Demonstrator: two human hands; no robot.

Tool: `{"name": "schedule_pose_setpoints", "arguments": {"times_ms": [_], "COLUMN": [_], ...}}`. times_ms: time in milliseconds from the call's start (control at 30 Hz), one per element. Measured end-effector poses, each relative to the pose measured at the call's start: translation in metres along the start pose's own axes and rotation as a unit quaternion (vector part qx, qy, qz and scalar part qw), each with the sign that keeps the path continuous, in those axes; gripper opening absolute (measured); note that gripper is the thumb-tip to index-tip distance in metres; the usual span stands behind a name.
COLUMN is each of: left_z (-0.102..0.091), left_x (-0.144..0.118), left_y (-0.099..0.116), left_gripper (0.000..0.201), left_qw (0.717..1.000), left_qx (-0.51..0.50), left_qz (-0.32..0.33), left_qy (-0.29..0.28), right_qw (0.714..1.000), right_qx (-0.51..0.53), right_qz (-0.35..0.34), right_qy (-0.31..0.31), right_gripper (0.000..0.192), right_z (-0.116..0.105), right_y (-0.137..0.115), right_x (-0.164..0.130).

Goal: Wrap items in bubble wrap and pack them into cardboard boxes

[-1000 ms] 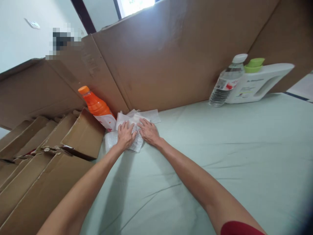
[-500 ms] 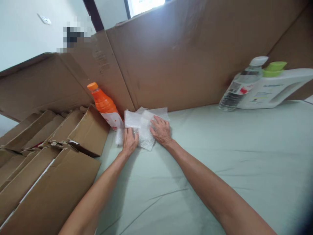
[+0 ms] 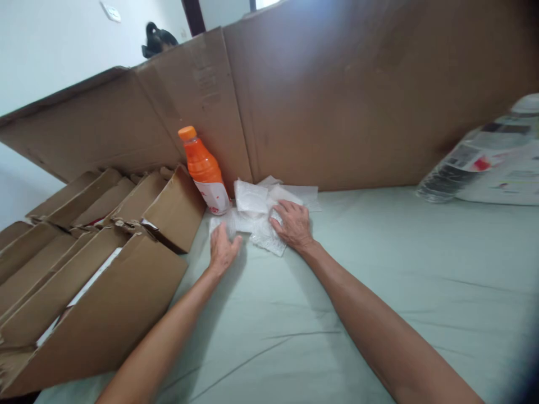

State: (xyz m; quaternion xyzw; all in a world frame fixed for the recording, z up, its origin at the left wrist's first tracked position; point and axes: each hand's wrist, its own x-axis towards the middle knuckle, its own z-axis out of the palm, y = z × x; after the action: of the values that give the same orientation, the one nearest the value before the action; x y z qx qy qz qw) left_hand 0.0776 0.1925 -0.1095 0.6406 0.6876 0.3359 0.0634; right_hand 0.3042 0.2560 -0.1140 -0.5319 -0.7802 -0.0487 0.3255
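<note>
Several pieces of clear bubble wrap point(image 3: 251, 197) lie in a loose, overlapping pile at the foot of the cardboard wall. My right hand point(image 3: 293, 225) rests on the pile's right side, palm down with fingers spread. At the lower left of the pile, my left hand point(image 3: 224, 248) is by a flatter bubble wrap piece point(image 3: 229, 219). Its thumb stands apart from the fingers, and nothing shows in its grip; whether the fingertips touch the wrap I cannot tell. Just behind stands an orange drink bottle point(image 3: 204, 171) with a white label.
Open cardboard compartments point(image 3: 138, 297) fill the left side. A tall cardboard wall point(image 3: 357, 112) runs along the back. To the right stand a clear water bottle point(image 3: 475, 160) and a white jug point(image 3: 516, 179), partly cut off. Pale green cloth point(image 3: 379, 258) covers the surface.
The view has swung left, so things appear further right. My left hand has drawn back left from the middle of the bubble wrap pile; my right hand stays on it.
</note>
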Motion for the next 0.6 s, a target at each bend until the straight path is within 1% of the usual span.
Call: {"name": "schedule_pose_setpoints", "arguments": {"times_ms": [67, 133, 167, 200, 233, 267, 300, 333, 367, 400, 433, 500, 533, 600], "left_z": [0.009, 0.012, 0.008, -0.001, -0.015, -0.033, -0.056, -0.082, -0.11, -0.139, -0.165, -0.21, -0.226, -0.247], "left_x": [0.009, 0.013, 0.01, 0.004, -0.006, -0.018, -0.033, -0.048, -0.063, -0.077, -0.09, -0.108, -0.114, -0.118], "left_y": [0.008, 0.019, 0.024, 0.029, 0.032, 0.035, 0.036, 0.036, 0.034, 0.031, 0.027, 0.017, 0.012, 0.002], "left_gripper": [0.059, 0.057, 0.058, 0.06, 0.062, 0.063, 0.061, 0.057, 0.054, 0.052, 0.051, 0.052, 0.053, 0.054], "left_qw": [0.999, 0.999, 0.999, 0.999, 0.999, 0.998, 0.994, 0.985, 0.973, 0.961, 0.95, 0.934, 0.93, 0.928], "left_qx": [-0.009, -0.009, -0.007, -0.003, 0.007, 0.02, 0.044, 0.077, 0.113, 0.149, 0.185, 0.254, 0.284, 0.327], "left_qz": [0.019, 0.027, 0.024, 0.025, 0.037, 0.056, 0.096, 0.142, 0.173, 0.187, 0.189, 0.15, 0.123, 0.065], "left_qy": [-0.027, -0.04, -0.041, -0.037, -0.026, -0.008, 0.019, 0.061, 0.099, 0.137, 0.167, 0.201, 0.198, 0.164], "right_qw": [1.0, 0.998, 0.996, 0.994, 0.992, 0.99, 0.987, 0.986, 0.984, 0.983, 0.981, 0.975, 0.972, 0.966], "right_qx": [0.016, 0.039, 0.049, 0.058, 0.065, 0.07, 0.073, 0.076, 0.078, 0.079, 0.081, 0.087, 0.093, 0.109], "right_qz": [0.012, 0.025, 0.032, 0.039, 0.046, 0.051, 0.055, 0.057, 0.056, 0.054, 0.052, 0.051, 0.054, 0.062], "right_qy": [0.022, 0.049, 0.065, 0.082, 0.1, 0.115, 0.128, 0.14, 0.15, 0.159, 0.171, 0.195, 0.208, 0.225], "right_gripper": [0.033, 0.031, 0.03, 0.029, 0.028, 0.027, 0.026, 0.025, 0.025, 0.025, 0.025, 0.026, 0.026, 0.026], "right_z": [0.003, 0.007, 0.008, 0.009, 0.01, 0.01, 0.01, 0.009, 0.007, 0.005, 0.003, -0.003, -0.006, -0.015], "right_y": [0.003, 0.006, 0.007, 0.008, 0.009, 0.009, 0.009, 0.009, 0.009, 0.009, 0.008, 0.004, 0.001, -0.009], "right_x": [0.001, 0.001, 0.002, 0.002, 0.002, 0.002, 0.002, 0.002, 0.001, 0.001, 0.001, 0.0, -0.001, -0.005]}}
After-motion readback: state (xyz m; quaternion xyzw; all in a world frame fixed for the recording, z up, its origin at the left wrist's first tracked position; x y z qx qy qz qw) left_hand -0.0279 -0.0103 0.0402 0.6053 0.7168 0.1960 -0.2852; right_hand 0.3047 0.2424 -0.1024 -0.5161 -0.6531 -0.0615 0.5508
